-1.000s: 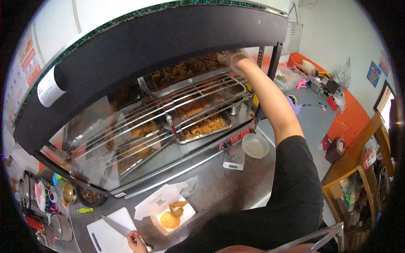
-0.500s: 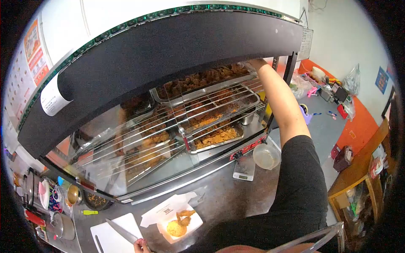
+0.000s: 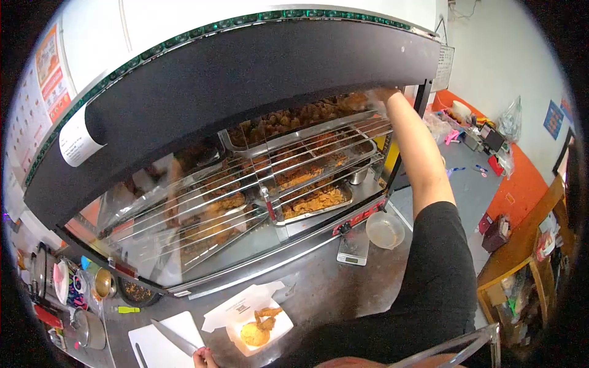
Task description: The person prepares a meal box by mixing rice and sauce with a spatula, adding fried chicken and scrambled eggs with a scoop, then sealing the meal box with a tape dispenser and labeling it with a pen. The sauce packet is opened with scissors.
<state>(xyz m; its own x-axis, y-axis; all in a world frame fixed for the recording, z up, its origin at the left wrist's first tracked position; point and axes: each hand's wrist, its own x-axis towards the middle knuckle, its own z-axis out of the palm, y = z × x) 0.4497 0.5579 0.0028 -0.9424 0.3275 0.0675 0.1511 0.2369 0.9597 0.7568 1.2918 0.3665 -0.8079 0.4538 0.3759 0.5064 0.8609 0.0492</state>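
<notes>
At the bottom edge, my left hand is closed on a knife, its blade lying across a white cutting board. My right hand reaches into the upper right of the glass warming cabinet, beside the top tray of fried chicken. Its fingers are blurred and partly hidden by the cabinet's dark top panel, so what they hold cannot be made out. On the counter, an open white takeout box contains a yellow rice mound and fried chicken pieces.
Wire racks and lower trays of fried food fill the cabinet. A small scale and a clear plastic tub stand at its front right. Pots and a yellow-green marker are at the left. A grey side table stands right.
My right hand has shifted a little to the right along the upper tray, and its forearm has swung right with it. My left hand keeps hold of the knife.
</notes>
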